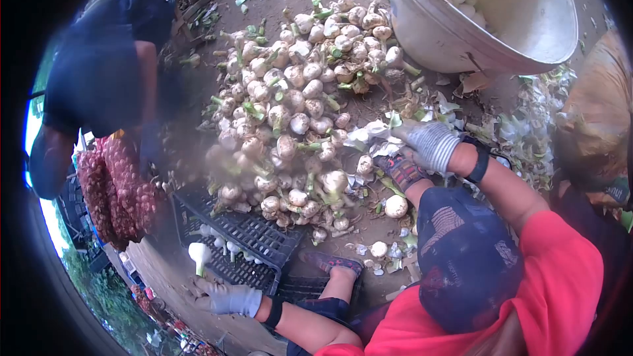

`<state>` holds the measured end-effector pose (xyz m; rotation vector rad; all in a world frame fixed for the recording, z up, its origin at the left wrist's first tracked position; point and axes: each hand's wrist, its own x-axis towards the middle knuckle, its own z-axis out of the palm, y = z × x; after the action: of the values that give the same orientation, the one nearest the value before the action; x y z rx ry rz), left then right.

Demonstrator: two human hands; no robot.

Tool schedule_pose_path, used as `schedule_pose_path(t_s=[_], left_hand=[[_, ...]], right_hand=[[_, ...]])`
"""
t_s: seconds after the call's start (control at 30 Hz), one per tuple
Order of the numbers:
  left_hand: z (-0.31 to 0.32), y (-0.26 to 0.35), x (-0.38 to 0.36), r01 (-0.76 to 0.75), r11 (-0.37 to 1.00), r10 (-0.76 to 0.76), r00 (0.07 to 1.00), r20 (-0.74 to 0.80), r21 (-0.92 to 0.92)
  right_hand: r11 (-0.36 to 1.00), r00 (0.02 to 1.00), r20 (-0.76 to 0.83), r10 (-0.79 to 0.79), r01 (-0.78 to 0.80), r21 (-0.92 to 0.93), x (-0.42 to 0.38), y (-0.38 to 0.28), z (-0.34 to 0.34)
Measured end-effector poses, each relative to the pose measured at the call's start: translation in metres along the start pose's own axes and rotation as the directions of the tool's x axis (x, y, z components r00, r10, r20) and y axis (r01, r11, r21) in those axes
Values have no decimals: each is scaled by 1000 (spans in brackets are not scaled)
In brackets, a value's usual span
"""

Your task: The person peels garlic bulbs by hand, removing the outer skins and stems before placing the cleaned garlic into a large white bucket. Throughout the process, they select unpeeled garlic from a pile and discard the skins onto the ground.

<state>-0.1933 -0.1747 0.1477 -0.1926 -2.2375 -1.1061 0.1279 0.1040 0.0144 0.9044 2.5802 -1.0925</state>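
My left hand [227,298], in a pale work glove, is at the lower left with its fingers closed at the stem of a clean white garlic bulb [199,254]. That bulb stands above the edge of a black plastic crate [257,224] with several trimmed bulbs in it. On the right, my right hand [428,145], in a grey-white glove, is curled beside white garlic skins [369,136] above a patterned shoe. What its fingers hold is hidden. Between and beyond my hands lies a big pile of soil-marked garlic bulbs [290,105] with cut green stems.
A large white tub [455,33] with bulbs inside stands at the top right. Red net sacks of garlic [119,188] are at the left, near another person in dark clothes [99,72]. Skins [527,125] and a tan sack [597,112] lie right. A dark cap [468,257] covers part of the view.
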Motion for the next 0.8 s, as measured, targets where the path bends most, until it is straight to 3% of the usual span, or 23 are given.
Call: schedule_pose_path(t_s=[0.03, 0.07, 0.1, 0.17, 0.2, 0.23, 0.3, 0.37, 0.4, 0.43, 0.47, 0.5, 0.53, 0.57, 0.63, 0.67, 0.77, 0.8], left_hand=[[1, 0, -9, 12, 999, -10, 999, 49, -37], [10, 6, -29, -192, 979, 165, 949, 270, 75], [30, 10, -54, -408, 909, 319, 814, 486, 85], [88, 17, -102, -667, 727, 532, 393, 750, -166], [113, 30, -120, -843, 488, 601, 137, 787, -226], [149, 3, -130, -882, 346, 623, -38, 781, -319], [167, 45, -135, -880, 366, 126, -274, 954, -301], [178, 49, -130, -805, 558, 21, -228, 973, -201], [162, 73, -128, -628, 693, 312, -180, 933, -353], [152, 77, -130, -531, 765, 396, -58, 917, -364], [143, 82, -142, -304, 877, 384, -21, 923, -372], [132, 93, -153, -57, 931, 362, 11, 932, -360], [119, 105, -160, -268, 870, 413, -64, 909, -414], [115, 104, -175, -234, 750, 627, -44, 778, -618], [100, 120, -200, -64, 824, 565, 23, 825, -563], [95, 126, -202, -64, 814, 580, 29, 814, -578], [94, 137, -203, -146, 776, 621, 6, 784, -613], [94, 141, -204, -238, 706, 688, 11, 725, -667]], right_hand=[[997, 995, -67, -72, 72, -3, 6, -3, 7], [990, 982, -141, -125, 133, 49, 13, 1, 24], [996, 999, -35, -22, 25, 88, 12, -16, 7], [973, 981, -138, -134, 157, 171, 16, -13, 28], [972, 983, -161, -85, 118, 205, 10, -20, 21], [974, 997, -72, -20, 35, 222, 13, -21, 23], [923, 997, -77, 25, 6, 384, 17, -17, 31], [844, 996, -79, 33, 14, 536, 18, -9, 37], [776, 994, -81, 75, -8, 631, 26, -4, 46], [702, 990, -79, 116, -25, 712, 34, -2, 52], [647, 988, -58, 140, -47, 761, 40, 0, 58], [494, 978, -97, 186, -8, 869, 45, -2, 68], [563, 983, -115, 146, 14, 827, 41, -7, 56], [623, 986, -133, 97, 45, 781, 34, -20, 35], [699, 974, -171, 146, 21, 715, 21, -28, 12], [670, 967, -193, 165, 33, 741, 20, -25, 12], [667, 947, -252, 199, 58, 743, 4, -24, -2], [681, 950, -225, 217, 18, 732, 1, -24, -5]])
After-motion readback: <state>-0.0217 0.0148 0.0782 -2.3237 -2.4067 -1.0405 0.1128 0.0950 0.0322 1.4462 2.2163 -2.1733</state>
